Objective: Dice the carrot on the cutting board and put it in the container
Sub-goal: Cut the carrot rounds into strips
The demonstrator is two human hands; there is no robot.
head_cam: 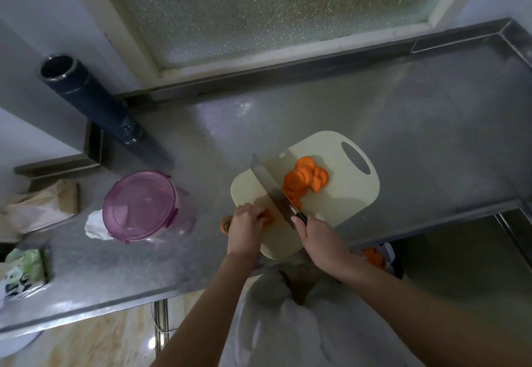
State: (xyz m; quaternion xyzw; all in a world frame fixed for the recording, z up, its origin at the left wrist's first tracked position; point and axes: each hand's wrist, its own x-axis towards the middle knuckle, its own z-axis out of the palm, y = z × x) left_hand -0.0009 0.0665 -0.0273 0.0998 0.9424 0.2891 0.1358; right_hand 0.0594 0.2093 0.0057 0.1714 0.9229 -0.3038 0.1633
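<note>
The right hand (313,237) grips the knife (269,183), its blade lying across the board (345,194). The left hand (246,221) curls on a carrot piece (268,217) just left of the blade. Slices (306,176) lie beyond the knife. The container (141,205) sits left of both hands.

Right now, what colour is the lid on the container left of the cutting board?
Translucent purple-pink; the lid shows best in the head view, the only one.
</note>
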